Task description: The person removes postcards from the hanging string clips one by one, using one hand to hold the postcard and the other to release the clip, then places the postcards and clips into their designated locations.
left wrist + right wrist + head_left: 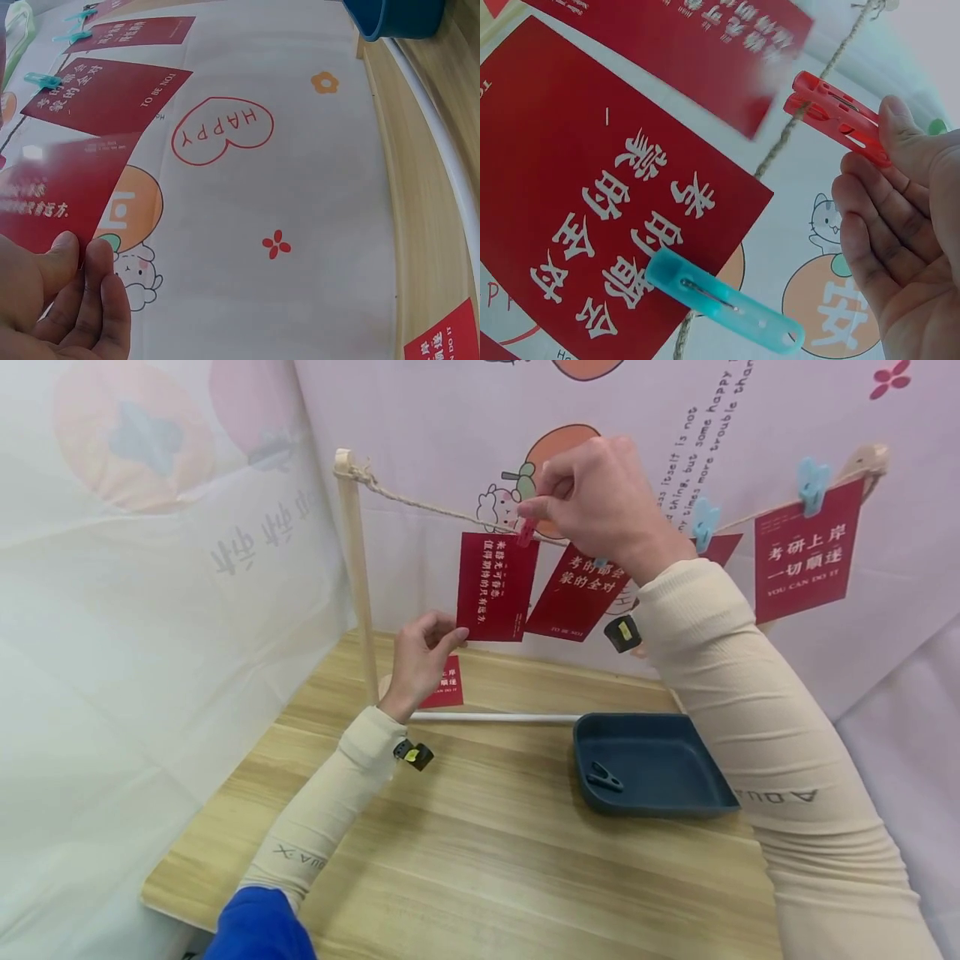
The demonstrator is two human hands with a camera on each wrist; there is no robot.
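The far and left sides are closed off by a pale printed cloth [420,585], in front of which a wood-grain table [450,852] is set. The person's forearms are covered by cream sleeves [802,727], stretched in from the near left and near right. A wooden post [358,560] is raised at the far left of the table, and from its top a sagging string [427,508] is run to a second post [862,462] on the right. A dark blue tray [660,760] is placed on the table's right part, with a white rod [502,717] seen to its left. The right hand [600,497] is lifted to the string, and the left hand [422,664] is held lower and farther left. By the left thumb and fingers the lower left corner of a red card [495,585] is pinched, just below the string. Three hanging cards [810,552] are lined up to its right, and one lying card [450,683] is left near the post's foot. By the right hand a red peg [840,116] is pinched, its jaws set at the string; whether the card's top corner is caught in them cannot be told. The hanging cards are fastened by blue pegs [813,485], and a dark peg [606,778] is kept in the tray.
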